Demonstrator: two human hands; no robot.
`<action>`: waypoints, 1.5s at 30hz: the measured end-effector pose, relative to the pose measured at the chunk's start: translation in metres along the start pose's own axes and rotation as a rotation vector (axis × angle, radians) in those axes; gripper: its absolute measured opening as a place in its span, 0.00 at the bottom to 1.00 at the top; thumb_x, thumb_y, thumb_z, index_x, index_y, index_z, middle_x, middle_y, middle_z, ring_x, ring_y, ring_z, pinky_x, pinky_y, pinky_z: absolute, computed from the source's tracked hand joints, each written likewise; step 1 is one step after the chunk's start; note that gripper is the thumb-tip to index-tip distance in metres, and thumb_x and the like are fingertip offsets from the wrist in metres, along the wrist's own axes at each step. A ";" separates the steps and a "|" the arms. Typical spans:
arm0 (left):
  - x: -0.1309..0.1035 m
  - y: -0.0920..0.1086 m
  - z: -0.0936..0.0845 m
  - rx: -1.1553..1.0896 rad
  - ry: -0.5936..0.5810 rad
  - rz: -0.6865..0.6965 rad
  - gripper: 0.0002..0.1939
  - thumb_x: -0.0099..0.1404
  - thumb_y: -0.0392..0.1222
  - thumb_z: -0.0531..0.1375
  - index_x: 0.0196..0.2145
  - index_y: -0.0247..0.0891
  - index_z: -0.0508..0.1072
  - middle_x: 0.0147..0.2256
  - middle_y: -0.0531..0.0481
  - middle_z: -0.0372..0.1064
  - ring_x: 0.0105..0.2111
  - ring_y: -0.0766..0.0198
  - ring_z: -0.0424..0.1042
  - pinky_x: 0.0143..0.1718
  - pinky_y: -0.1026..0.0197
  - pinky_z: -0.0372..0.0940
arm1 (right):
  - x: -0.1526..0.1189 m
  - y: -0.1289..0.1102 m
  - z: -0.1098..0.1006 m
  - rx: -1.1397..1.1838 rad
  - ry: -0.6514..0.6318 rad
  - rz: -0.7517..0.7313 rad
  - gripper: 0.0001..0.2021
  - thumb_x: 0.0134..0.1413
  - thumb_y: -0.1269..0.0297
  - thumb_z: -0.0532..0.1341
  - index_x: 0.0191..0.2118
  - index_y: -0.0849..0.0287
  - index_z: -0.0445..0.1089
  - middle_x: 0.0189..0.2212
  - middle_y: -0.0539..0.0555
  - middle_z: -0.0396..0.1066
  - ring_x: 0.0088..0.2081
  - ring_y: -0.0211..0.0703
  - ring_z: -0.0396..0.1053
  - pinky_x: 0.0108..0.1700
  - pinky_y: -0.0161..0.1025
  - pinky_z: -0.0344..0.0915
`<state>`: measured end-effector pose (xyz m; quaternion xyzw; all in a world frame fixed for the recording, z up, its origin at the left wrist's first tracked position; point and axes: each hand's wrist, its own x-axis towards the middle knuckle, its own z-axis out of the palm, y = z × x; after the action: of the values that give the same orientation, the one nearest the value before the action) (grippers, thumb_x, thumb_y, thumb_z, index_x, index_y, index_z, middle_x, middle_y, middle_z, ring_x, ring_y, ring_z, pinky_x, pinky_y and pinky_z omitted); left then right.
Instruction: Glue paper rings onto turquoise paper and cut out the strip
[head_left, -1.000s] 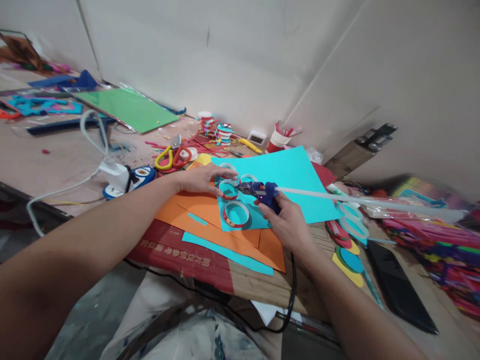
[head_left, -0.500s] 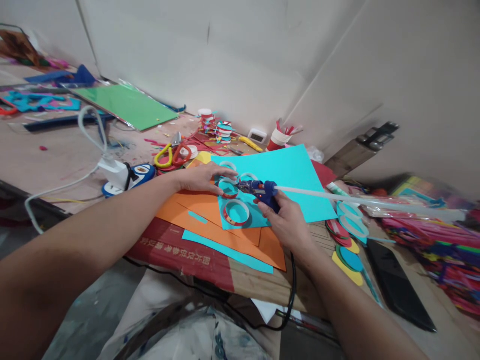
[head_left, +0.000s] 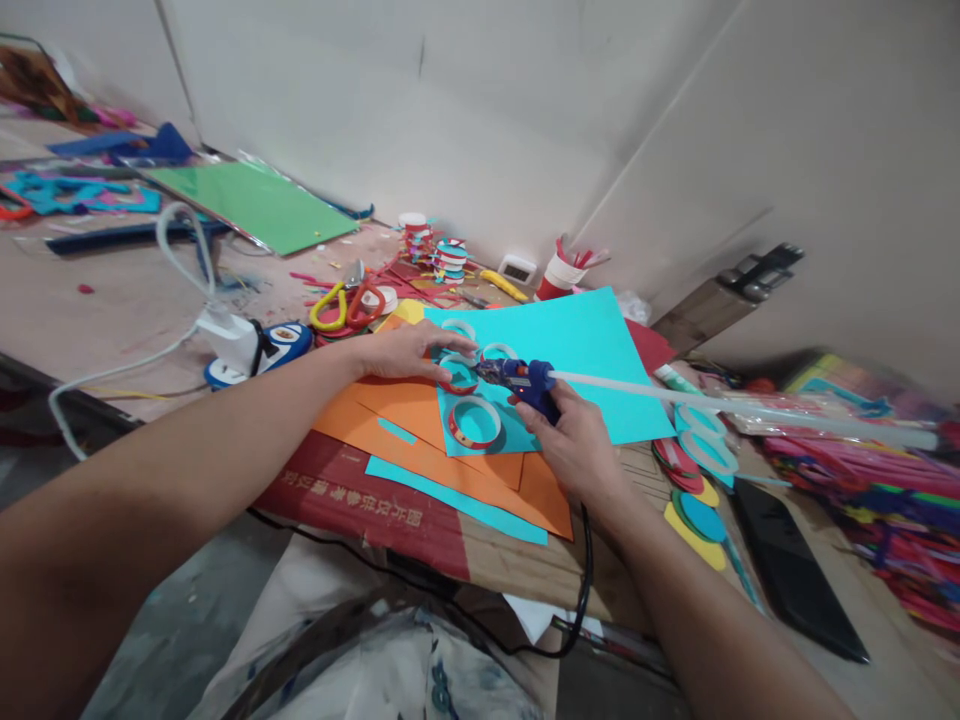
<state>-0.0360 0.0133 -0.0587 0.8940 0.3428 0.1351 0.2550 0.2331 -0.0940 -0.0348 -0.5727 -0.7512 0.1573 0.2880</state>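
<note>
My right hand (head_left: 574, 435) is wrapped round the handle of a blue hot glue gun (head_left: 536, 385), with a long white glue stick (head_left: 645, 387) running out of its back. The gun's nozzle points left, at a red-edged paper ring (head_left: 459, 388) standing on a turquoise sheet (head_left: 570, 335). My left hand (head_left: 405, 352) holds this ring at its left and far side, fingers stretched along it and thumb nearer me. Another paper ring (head_left: 474, 443) stands in front, and more pale rings are partly hidden behind my fingers. Orange sheets (head_left: 450, 470) lie underneath.
Yellow and red-handled scissors (head_left: 330, 310) lie left of the sheets, near a white plug (head_left: 225, 340) on a blue power strip. A black phone (head_left: 799, 570), coloured paper discs (head_left: 701, 518) and pipe cleaners (head_left: 885, 500) lie to the right. The gun's black cable (head_left: 585, 580) hangs over the table edge.
Hardly anything differs. My left thumb and fingers have shifted very slightly at the ring, and the glue gun stays at the same place. The view has moved a touch.
</note>
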 end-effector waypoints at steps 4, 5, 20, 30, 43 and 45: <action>0.001 0.000 0.001 -0.016 0.022 -0.015 0.30 0.68 0.52 0.63 0.65 0.49 0.67 0.60 0.48 0.69 0.59 0.55 0.66 0.59 0.58 0.59 | 0.000 0.000 0.000 0.000 -0.010 -0.011 0.18 0.60 0.55 0.59 0.48 0.62 0.75 0.44 0.62 0.80 0.43 0.55 0.76 0.45 0.46 0.70; 0.001 0.000 0.001 -0.021 0.023 -0.016 0.30 0.68 0.52 0.63 0.65 0.49 0.67 0.60 0.48 0.70 0.59 0.55 0.66 0.59 0.58 0.60 | -0.001 0.000 0.000 -0.001 -0.012 -0.013 0.18 0.60 0.55 0.59 0.48 0.62 0.75 0.44 0.62 0.80 0.44 0.55 0.77 0.45 0.46 0.70; 0.000 0.008 -0.001 0.021 0.010 -0.033 0.31 0.68 0.49 0.63 0.67 0.45 0.65 0.64 0.46 0.65 0.62 0.54 0.65 0.61 0.58 0.59 | 0.001 -0.002 0.001 -0.053 -0.007 0.005 0.17 0.60 0.54 0.59 0.46 0.61 0.74 0.42 0.62 0.80 0.41 0.55 0.76 0.42 0.47 0.70; 0.000 0.008 -0.002 -0.005 0.024 -0.027 0.33 0.67 0.49 0.65 0.67 0.47 0.64 0.62 0.49 0.69 0.61 0.55 0.66 0.60 0.59 0.59 | 0.006 0.000 0.009 -0.202 -0.010 -0.079 0.14 0.63 0.57 0.57 0.43 0.59 0.74 0.44 0.65 0.80 0.47 0.59 0.76 0.49 0.50 0.71; 0.004 0.002 0.002 -0.022 0.028 -0.020 0.35 0.65 0.50 0.66 0.68 0.49 0.63 0.61 0.49 0.69 0.60 0.52 0.66 0.58 0.56 0.59 | 0.015 -0.003 0.017 -0.145 -0.028 -0.147 0.15 0.64 0.60 0.57 0.52 0.56 0.74 0.48 0.60 0.79 0.49 0.57 0.76 0.50 0.52 0.71; 0.003 0.003 0.002 -0.015 0.027 -0.027 0.35 0.65 0.50 0.66 0.67 0.49 0.63 0.61 0.49 0.69 0.60 0.53 0.65 0.58 0.56 0.59 | 0.017 -0.006 0.018 -0.137 -0.040 -0.153 0.14 0.64 0.61 0.57 0.51 0.56 0.74 0.48 0.60 0.79 0.48 0.56 0.76 0.50 0.51 0.71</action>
<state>-0.0314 0.0134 -0.0583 0.8855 0.3573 0.1462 0.2586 0.2143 -0.0779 -0.0414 -0.5287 -0.8074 0.0942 0.2443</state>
